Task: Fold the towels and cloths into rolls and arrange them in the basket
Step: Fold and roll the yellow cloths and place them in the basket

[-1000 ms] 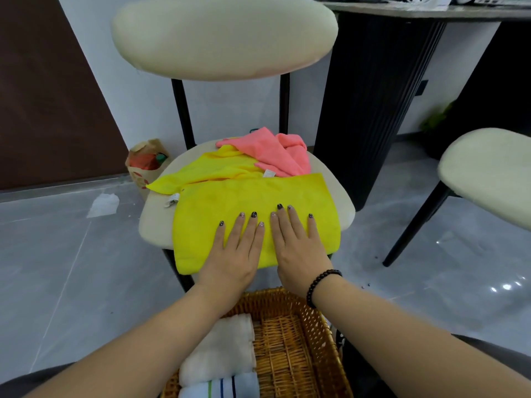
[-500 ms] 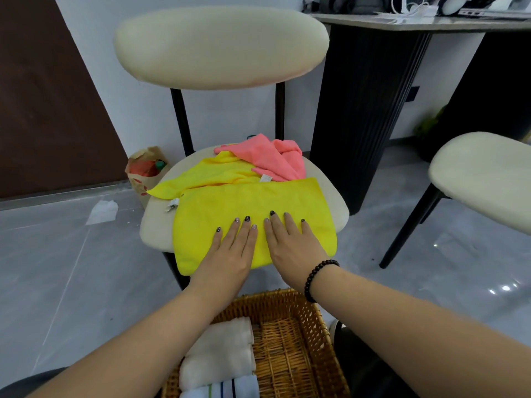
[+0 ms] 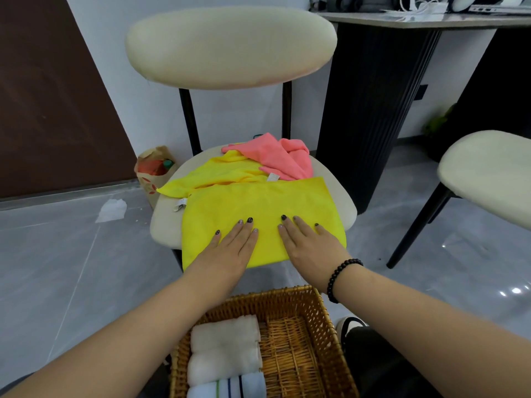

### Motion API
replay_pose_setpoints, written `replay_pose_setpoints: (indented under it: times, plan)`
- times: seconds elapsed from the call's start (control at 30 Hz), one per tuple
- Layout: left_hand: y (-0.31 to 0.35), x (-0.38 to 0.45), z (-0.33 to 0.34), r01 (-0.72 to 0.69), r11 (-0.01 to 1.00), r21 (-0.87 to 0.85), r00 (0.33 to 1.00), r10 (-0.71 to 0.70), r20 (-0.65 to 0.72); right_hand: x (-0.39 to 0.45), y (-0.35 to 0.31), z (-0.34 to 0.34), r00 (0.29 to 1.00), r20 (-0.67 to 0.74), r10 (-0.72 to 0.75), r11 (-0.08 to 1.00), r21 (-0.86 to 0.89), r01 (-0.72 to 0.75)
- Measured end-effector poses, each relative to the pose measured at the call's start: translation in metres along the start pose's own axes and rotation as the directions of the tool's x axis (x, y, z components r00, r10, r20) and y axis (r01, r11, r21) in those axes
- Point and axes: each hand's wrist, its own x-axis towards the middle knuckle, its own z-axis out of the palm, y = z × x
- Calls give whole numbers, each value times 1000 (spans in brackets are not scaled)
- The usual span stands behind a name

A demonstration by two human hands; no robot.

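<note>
Both forearms reach forward over the wicker basket [image 3: 290,297] toward the seat of a cream chair [image 3: 165,231]. The left hand [image 3: 227,254] lies palm down on the folded yellow cloth [image 3: 258,208], fingers straight and close together, pointing away from the person and slightly to the right. The right hand [image 3: 311,245] lies flat in the same way just beside it, fingers straight and angled slightly to the left, with a gap of yellow fabric between the two hands. A black bead bracelet [image 3: 340,275] circles the right wrist. Neither grip closes on anything; both are flat and pressing on the cloth.

The yellow cloth covers the front half of the seat, and its near edge hangs over the seat's front edge. Behind it, toward the back-left of the seat, lies a second yellow cloth [image 3: 218,175], crumpled, with a white tag showing. A pink cloth [image 3: 275,156] is heaped at the back-right of the seat, partly over the crumpled yellow one.

In the basket, along its left side, lie two rolled white towels [image 3: 224,351] touching each other, and a striped white towel [image 3: 230,386] nearest the person, cut by the lower edge of the view.

A brown paper bag [image 3: 152,170] stands on the floor left of the chair, and a white scrap [image 3: 112,209] lies on the tiles nearby.
</note>
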Motion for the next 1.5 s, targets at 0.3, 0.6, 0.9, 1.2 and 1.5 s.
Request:
replay_pose_setpoints:
  times: [0.3, 0.6, 0.9, 1.2, 1.5]
  plan:
    - [-32, -21, 8, -15, 988, -153, 1000, 16, 3, -23, 41, 5, 992, -2, 122, 986, 112, -121]
    - [-72, -42, 9, 38, 744, -668, 963, -205, -174, -38, 89, 17, 969, 26, 246, 692, 695, -194]
    - [-81, -21, -8, 69, 492, -868, 863, -466, -196, -20, 100, 2, 891, -101, 442, 200, 980, 12]
    - [-106, 16, -6, 207, 297, -932, 835, -550, 10, 42, 95, 17, 762, 21, 648, 113, 986, -123]
    - [-112, 37, 2, 368, 475, -800, 797, -603, 9, 69, 88, 14, 773, 23, 634, 425, 825, -373]
